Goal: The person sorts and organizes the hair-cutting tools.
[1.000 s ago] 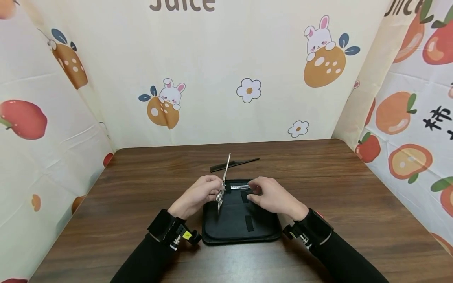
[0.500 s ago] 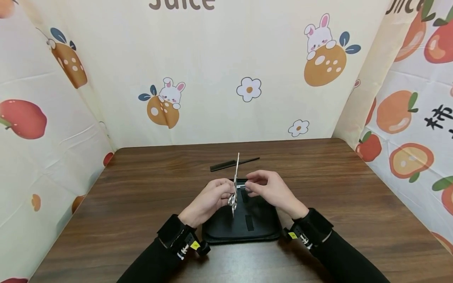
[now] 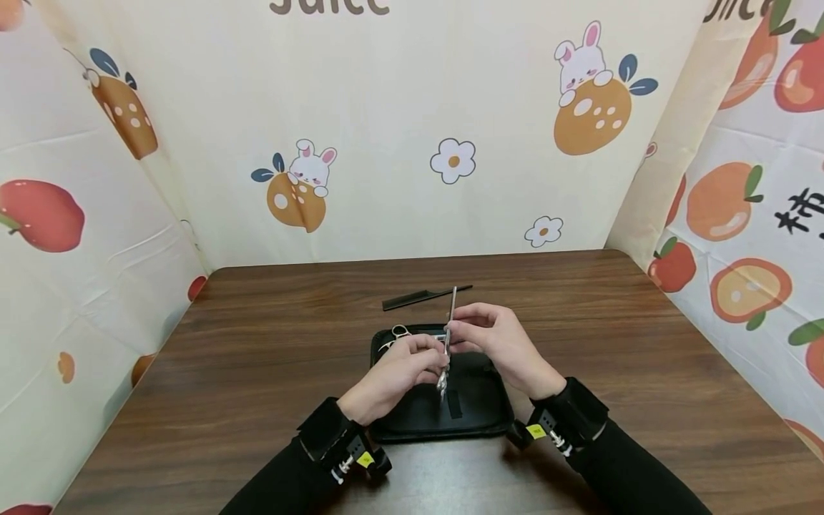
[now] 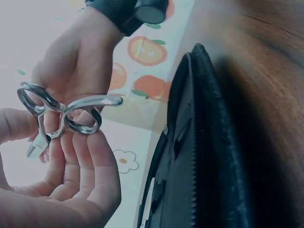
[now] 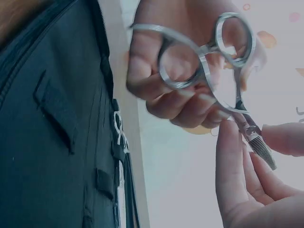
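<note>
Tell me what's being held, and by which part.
Thinning scissors: the right hand pinches them around the pivot; the left hand grips the shanks.

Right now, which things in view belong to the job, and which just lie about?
Likely in the job:
scissors, held by the left hand and right hand
black case beneath them
second scissors, in the case

Seemingly just lying about:
comb, on the table beyond the case
patterned cloth, backdrop only

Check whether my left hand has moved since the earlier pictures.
Yes. In the head view, your left hand has moved rightward, from the left edge of the black case toward its middle.
</note>
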Action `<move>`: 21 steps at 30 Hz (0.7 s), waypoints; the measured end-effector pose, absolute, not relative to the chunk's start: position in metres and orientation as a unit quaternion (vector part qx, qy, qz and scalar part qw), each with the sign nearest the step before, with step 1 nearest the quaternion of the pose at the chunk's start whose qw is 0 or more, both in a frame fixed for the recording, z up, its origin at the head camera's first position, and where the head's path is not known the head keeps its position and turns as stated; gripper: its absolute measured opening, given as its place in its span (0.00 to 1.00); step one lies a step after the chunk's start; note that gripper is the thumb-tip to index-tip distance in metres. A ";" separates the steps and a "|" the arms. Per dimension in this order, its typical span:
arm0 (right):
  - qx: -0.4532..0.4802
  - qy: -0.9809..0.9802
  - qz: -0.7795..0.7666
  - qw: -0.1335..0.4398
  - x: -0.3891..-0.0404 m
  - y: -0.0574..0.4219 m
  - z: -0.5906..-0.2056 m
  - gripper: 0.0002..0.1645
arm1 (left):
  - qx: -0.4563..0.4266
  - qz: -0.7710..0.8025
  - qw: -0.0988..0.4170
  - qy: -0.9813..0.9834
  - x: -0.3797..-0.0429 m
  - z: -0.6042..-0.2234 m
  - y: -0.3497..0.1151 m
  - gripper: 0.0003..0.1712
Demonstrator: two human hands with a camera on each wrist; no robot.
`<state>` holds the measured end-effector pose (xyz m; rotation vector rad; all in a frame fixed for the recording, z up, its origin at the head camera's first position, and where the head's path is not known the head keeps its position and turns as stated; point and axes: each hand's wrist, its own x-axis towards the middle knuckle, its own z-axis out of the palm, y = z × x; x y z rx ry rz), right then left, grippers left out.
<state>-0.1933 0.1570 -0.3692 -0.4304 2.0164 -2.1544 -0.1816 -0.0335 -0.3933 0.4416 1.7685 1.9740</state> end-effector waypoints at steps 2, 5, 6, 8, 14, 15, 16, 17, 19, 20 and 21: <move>-0.139 0.671 -0.724 0.081 -0.193 0.157 -0.368 0.21 | 0.158 0.712 0.221 0.647 -0.181 -0.395 -0.032 0.12; -0.136 0.670 -0.725 0.081 -0.193 0.158 -0.368 0.23 | 0.159 0.712 0.215 0.650 -0.182 -0.398 -0.030 0.13; -0.136 0.671 -0.725 0.080 -0.193 0.158 -0.368 0.24 | 0.160 0.711 0.213 0.650 -0.182 -0.398 -0.030 0.13; -0.132 0.670 -0.726 0.080 -0.193 0.158 -0.368 0.27 | 0.159 0.711 0.208 0.653 -0.181 -0.400 -0.028 0.12; -0.121 0.670 -0.728 0.082 -0.193 0.158 -0.367 0.28 | 0.155 0.708 0.204 0.658 -0.181 -0.402 -0.026 0.12; -0.121 0.670 -0.728 0.081 -0.194 0.158 -0.367 0.27 | 0.157 0.709 0.205 0.656 -0.181 -0.401 -0.026 0.13; -0.121 0.672 -0.726 0.078 -0.194 0.159 -0.368 0.27 | 0.163 0.708 0.207 0.656 -0.181 -0.400 -0.027 0.15; -0.121 0.675 -0.724 0.075 -0.195 0.160 -0.368 0.26 | 0.169 0.705 0.208 0.657 -0.182 -0.400 -0.028 0.16; -0.121 0.681 -0.720 0.067 -0.196 0.162 -0.367 0.25 | 0.188 0.688 0.202 0.671 -0.184 -0.397 -0.033 0.18; -0.122 0.684 -0.716 0.063 -0.197 0.164 -0.367 0.25 | 0.197 0.677 0.195 0.682 -0.186 -0.397 -0.036 0.19; -0.122 0.685 -0.716 0.061 -0.198 0.166 -0.366 0.25 | 0.204 0.661 0.186 0.697 -0.188 -0.396 -0.040 0.19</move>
